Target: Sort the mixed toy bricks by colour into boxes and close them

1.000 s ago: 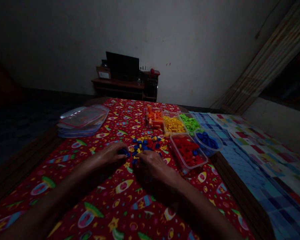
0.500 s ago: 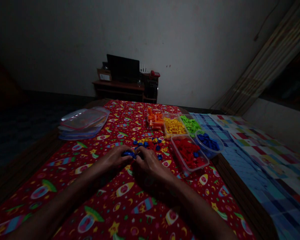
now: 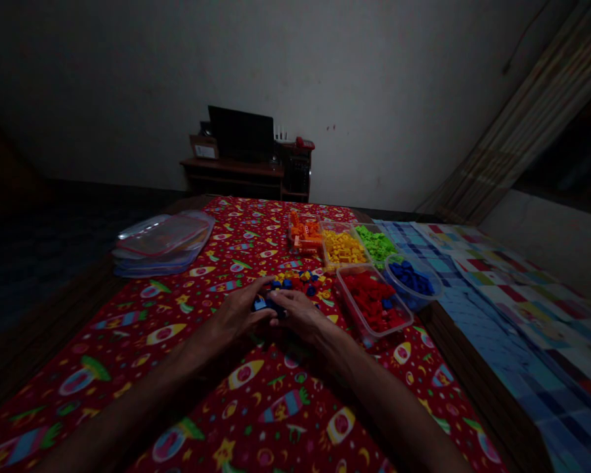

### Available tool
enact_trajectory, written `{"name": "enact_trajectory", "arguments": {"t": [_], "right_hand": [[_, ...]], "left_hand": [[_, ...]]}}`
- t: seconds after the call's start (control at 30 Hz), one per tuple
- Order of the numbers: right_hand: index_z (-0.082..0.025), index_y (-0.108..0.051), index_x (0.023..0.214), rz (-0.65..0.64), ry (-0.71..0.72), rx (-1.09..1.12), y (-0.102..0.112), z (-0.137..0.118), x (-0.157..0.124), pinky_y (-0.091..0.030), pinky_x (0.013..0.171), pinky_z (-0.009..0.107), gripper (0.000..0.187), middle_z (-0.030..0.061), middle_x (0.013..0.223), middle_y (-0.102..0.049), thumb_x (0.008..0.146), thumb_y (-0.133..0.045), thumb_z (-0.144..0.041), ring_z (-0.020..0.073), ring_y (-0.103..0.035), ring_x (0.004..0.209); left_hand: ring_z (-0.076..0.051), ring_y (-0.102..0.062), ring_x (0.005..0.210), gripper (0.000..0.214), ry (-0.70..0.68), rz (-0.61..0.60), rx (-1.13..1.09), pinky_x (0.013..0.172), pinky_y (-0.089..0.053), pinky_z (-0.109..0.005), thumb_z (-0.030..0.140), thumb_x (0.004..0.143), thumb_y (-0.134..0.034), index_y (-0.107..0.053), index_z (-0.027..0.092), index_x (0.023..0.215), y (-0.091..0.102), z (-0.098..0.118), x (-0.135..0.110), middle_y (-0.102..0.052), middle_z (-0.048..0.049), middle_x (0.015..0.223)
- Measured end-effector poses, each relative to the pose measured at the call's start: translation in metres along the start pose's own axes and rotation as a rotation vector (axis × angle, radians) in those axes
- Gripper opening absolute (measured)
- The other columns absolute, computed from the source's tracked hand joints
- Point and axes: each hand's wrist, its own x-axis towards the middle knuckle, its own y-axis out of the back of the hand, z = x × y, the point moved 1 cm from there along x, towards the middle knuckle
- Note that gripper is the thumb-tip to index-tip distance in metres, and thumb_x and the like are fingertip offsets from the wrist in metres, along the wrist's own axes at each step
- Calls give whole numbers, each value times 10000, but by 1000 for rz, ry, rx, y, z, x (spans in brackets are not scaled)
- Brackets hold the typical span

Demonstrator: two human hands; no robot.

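Observation:
My left hand (image 3: 236, 316) and my right hand (image 3: 300, 312) meet near the middle of the red cloth. Between their fingers they hold a small clump of dark blue plastic bricks (image 3: 262, 304), partly hidden. Just beyond my fingertips lies a loose scatter of blue, yellow and red bricks (image 3: 291, 282). To the right of my right hand stands a clear rectangular tub of red bricks (image 3: 372, 301). A round clear tub of blue bricks (image 3: 412, 281) sits beyond it.
Clear tubs of orange (image 3: 304, 235), yellow (image 3: 343, 248) and green bricks (image 3: 375, 245) stand farther along the red rocket-print cloth (image 3: 256, 387). Stacked clear lids (image 3: 160, 244) lie at left. A checkered blanket (image 3: 512, 315) lies at right; a desk with a monitor (image 3: 241, 135) stands beyond.
My hands have drawn closer together around the blue bricks, and they now cover less of the loose scatter. The view has shifted only slightly.

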Motion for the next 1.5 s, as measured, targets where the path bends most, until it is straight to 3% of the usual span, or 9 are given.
{"name": "enact_trajectory", "arguments": {"t": [0.37, 0.5, 0.6, 0.73, 0.87, 1.03, 1.17, 1.3, 1.5], "right_hand": [[-135, -646, 822, 46, 3, 61, 2, -4, 0, -403, 461, 154, 196, 0, 701, -630, 696, -717, -266, 77, -561, 586], [-169, -597, 875, -5, -79, 263, -6, -3, -2, -466, 490, 174, 182, -16, 728, -606, 842, -588, -348, 81, -569, 607], [-183, -566, 888, -46, -76, 424, -10, 0, -1, -494, 495, 192, 187, -29, 738, -587, 895, -516, -364, 73, -540, 579], [-158, -578, 858, -18, -41, 408, -9, 4, 1, -465, 473, 155, 121, -12, 732, -589, 855, -571, -278, 72, -531, 594], [-146, -571, 783, 47, 18, 271, -2, -12, 0, -404, 442, 132, 181, -5, 669, -579, 752, -673, -292, 69, -523, 574], [-174, -574, 788, 256, 489, -207, 41, -79, -20, -399, 467, 167, 303, -46, 640, -539, 671, -678, -434, 69, -494, 539], [-178, -591, 806, 691, 772, -887, 104, -132, -58, -440, 563, 237, 230, -33, 630, -544, 757, -554, -399, 103, -514, 544], [-166, -608, 814, 1114, 739, -1356, 165, -147, -92, -457, 765, 351, 183, 75, 764, -629, 788, -498, -310, 199, -586, 752], [-154, -597, 1020, 1144, 622, -1554, 200, -133, -107, -441, 869, 404, 308, 166, 999, -655, 854, -489, -390, 246, -600, 919]], "left_hand": [[-216, -668, 870, 459, -141, 215, 49, 788, -530, -334, 550, 827, -508, -586, 198, 1112, 13, -2, 0, -701, -75, 1011], [-199, -634, 1014, 345, -258, 270, 27, 903, -502, -340, 424, 924, -413, -620, 196, 1077, 2, 7, -4, -677, -84, 1102], [-196, -559, 1165, 408, -321, 184, 19, 1008, -439, -377, 378, 960, -316, -550, 192, 1238, -15, 9, -3, -590, -102, 1282], [-230, -389, 1329, 518, -271, 78, 82, 1134, -210, -510, 404, 968, -201, -352, 200, 1419, -25, 10, 0, -445, -101, 1433], [-239, -388, 1329, 556, -118, 185, -7, 1104, -317, -439, 427, 964, -183, -242, 193, 1465, -12, 13, -3, -371, -85, 1483], [-240, -410, 1312, 538, -39, 269, 13, 1083, -358, -420, 410, 959, -201, -312, 176, 1430, -2, 7, -2, -429, -94, 1443], [-250, -471, 1258, 454, -113, 204, 80, 1028, -423, -426, 375, 938, -281, -524, 159, 1255, -12, -8, 1, -493, -122, 1378], [-249, -504, 1226, 372, -217, 196, 109, 995, -453, -422, 322, 923, -328, -620, 181, 1105, -21, -15, 2, -474, -124, 1385], [-225, -549, 1167, 314, -332, 110, 78, 965, -476, -378, 274, 923, -360, -637, 189, 1046, -28, -15, 0, -511, -127, 1343]]}}
